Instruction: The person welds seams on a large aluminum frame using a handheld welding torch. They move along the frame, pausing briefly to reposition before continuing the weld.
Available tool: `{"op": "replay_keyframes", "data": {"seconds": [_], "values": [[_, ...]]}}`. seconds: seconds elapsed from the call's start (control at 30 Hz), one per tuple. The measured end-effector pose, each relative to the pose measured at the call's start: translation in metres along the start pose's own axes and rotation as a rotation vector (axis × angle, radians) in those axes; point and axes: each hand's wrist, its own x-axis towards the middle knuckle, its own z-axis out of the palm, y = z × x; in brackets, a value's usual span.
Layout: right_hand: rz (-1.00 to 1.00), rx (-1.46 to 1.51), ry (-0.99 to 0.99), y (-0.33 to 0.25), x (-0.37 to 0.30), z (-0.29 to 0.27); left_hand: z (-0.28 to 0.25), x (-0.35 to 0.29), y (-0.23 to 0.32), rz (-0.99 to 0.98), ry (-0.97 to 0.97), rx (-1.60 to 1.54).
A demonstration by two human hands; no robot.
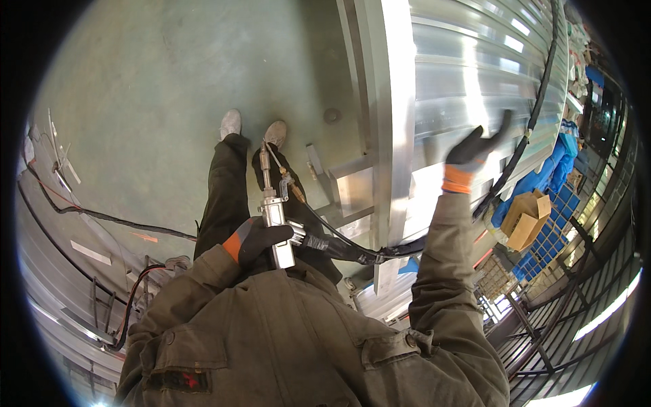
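Observation:
My left hand (261, 240), in a black glove with an orange cuff, is wrapped around a silver welding gun (274, 214) in front of my waist. The gun's long nozzle points away from me, with a thin brass-coloured tube (296, 190) alongside it. From its side a thick black cable (342, 249) runs off to the right. My right hand (469, 150), gloved the same way, is raised over the ribbed shiny metal panel (451, 81). Its fingers are stretched out and apart, holding nothing. They are nearest to the black cable (542, 91) lying along the panel; touching cannot be made out.
A pale metal beam (392, 108) borders the panel. Beside my feet is a metal bracket (354, 190) on the green floor (149, 81). Right of the panel are an open cardboard box (527, 220) and blue sheeting (542, 169). Another cable (115, 217) crosses the left side.

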Motion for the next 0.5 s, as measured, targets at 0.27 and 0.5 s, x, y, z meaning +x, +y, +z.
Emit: {"op": "replay_keyframes", "data": {"seconds": [0.27,0.5], "values": [[0.011,-0.022,-0.118,0.027,-0.023,0.006,0.003,-0.009,0.003,0.005,-0.024,0.102],[-0.020,-0.140,0.047,0.026,-0.032,-0.066,-0.006,0.002,-0.005,0.021,-0.025,0.225]]}}
